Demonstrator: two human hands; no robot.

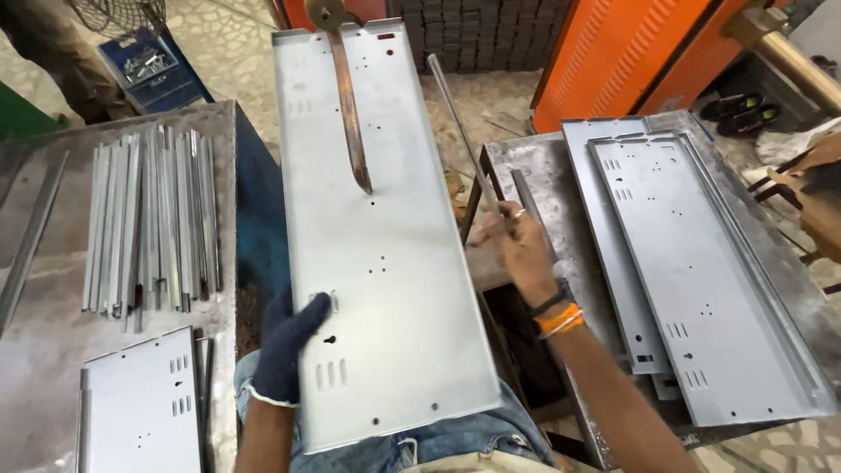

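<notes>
**Panel braced on the lap, rod pinched at the edge**

We are steadying a long grey sheet-metal panel (377,236) that is running from the lower middle of the frame up to the top, its near end resting on our lap. Our gloved left hand (289,346) is gripping the panel's left edge, thumb lying over the top face and the other fingers hidden beneath, apparently to keep the sheet from sliding or tipping. A copper-coloured arm (350,114) is reaching down from the top of the frame and meeting the panel near its middle line, which seems to be why the sheet is being held so squarely under it.

Our bare right hand (519,245) is pinching a thin metal rod (460,123) between its fingers, just right of the panel, the rod slanting toward the upper middle, close alongside the panel's right edge.

On the surface at right, two finished-looking panels (701,280) are lying stacked. At left, a bundle of metal strips (149,219) is lying within easy reach.
</notes>
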